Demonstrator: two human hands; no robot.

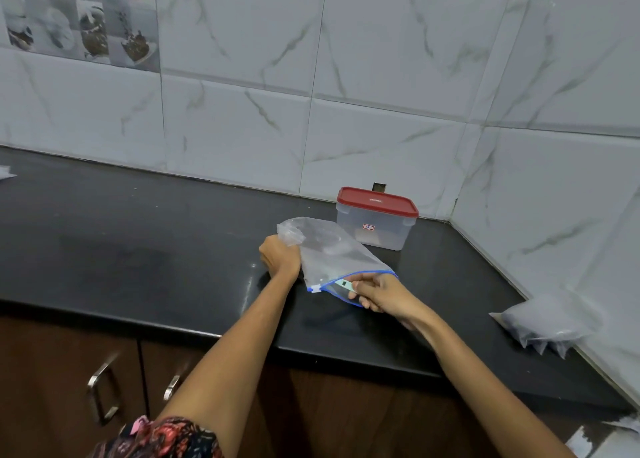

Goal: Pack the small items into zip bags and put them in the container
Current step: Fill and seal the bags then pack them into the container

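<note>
Zip bag (pixel 332 253): thin clear film, limp, light, probably slippery; lies on bench (pixel 138 236) before lidded container (pixel 375 222). Left hand (pixel 278 255) grips its bunched closed end; right hand (pixel 377 293) pinches a small pale item (pixel 344 285) at the blue-zipped mouth. Best held by the stiffer zip edge.

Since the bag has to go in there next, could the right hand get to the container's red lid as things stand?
Probably yes, once freed: the right hand holds a thermometer at the zip bag, and the red lid sits uncovered just beyond.

On the black table (pixel 138 236), the left hand (pixel 280 255) grips the zip bag (pixel 332 257) just beside the red-lidded container (pixel 377 220); the right hand (pixel 379 293) holds a thermometer (pixel 344 285) at the bag's blue mouth.
</note>
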